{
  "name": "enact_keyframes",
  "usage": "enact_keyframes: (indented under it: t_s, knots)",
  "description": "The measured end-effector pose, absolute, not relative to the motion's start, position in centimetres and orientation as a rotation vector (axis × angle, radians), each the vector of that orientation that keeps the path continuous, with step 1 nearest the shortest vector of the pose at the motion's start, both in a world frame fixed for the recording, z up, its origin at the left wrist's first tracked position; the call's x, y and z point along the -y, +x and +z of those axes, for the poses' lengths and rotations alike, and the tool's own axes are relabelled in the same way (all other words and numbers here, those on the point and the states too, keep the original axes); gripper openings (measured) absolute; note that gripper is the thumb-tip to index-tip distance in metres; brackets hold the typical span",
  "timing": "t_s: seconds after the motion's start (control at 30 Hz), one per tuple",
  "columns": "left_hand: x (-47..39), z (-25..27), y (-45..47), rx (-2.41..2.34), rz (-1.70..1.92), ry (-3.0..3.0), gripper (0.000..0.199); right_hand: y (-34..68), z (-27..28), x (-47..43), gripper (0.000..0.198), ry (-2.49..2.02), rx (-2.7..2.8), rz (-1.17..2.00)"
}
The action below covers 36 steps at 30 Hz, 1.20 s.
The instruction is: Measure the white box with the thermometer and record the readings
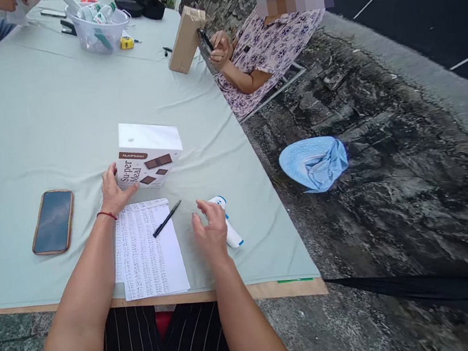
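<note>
A white box with brown print [145, 164] reading "Su-per Meal" stands upright on the cloth-covered table. My left hand [115, 193] grips its lower left corner, thumb across the front and fingers along the side. Below it lie sheets of paper covered with rows of small writing [149, 257], with a black pen [167, 218] slanting across their right edge. My right hand [212, 231], slightly blurred, hovers right of the paper with fingers apart and nothing in them. Beside and partly behind it lies a white and blue handheld device [233, 235], like an infrared thermometer.
To the left rests a phone [53, 222]. Farther back are a clear basket of bottles [99, 37], a yellow tape measure [126, 42] and a cardboard box [187, 42]. A seated person holds a dark object; another sits far left. A blue hat [314, 164] lies on the ground.
</note>
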<state>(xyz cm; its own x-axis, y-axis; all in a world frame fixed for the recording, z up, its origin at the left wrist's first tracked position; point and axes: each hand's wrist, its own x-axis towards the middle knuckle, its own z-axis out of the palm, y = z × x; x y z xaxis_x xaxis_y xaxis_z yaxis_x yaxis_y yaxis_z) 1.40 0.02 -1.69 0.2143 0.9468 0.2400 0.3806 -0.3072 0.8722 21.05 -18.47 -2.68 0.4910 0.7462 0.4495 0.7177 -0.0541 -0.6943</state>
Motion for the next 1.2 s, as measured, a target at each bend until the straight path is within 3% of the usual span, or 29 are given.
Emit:
enact_keyframes:
  t_s: [0.13,0.3,0.5,0.73,0.8,0.97,1.2]
  knots:
    - [0.2,-1.5,1.5,-1.291,0.983,1.835,0.105,20.9,-1.8,15.2,0.054,-1.597,1.100,0.441]
    - [0.1,-1.9,1.2,-1.217,0.899,1.885,0.108,19.9,-2.2,9.2,0.089,-1.358,0.943,0.795]
    - [0.5,-1.8,1.2,-1.218,0.963,1.963,0.088,19.2,-2.7,9.6,0.096,-1.308,0.863,0.874]
    - [1.5,-1.7,1.8,-1.250,1.119,1.936,0.055,18.4,-2.4,11.5,0.080,-1.327,0.730,0.779]
    - [1.5,-2.0,1.9,-1.289,1.095,1.888,0.063,18.2,-2.3,11.4,0.074,-1.366,0.724,0.756]
    - [1.6,-2.2,2.1,-1.194,0.842,2.049,0.114,17.7,-2.0,11.2,0.061,-1.464,0.956,0.753]
    - [2.2,-2.0,2.2,-1.099,0.920,2.148,0.110,17.8,-0.9,11.3,0.043,-1.567,0.933,0.701]
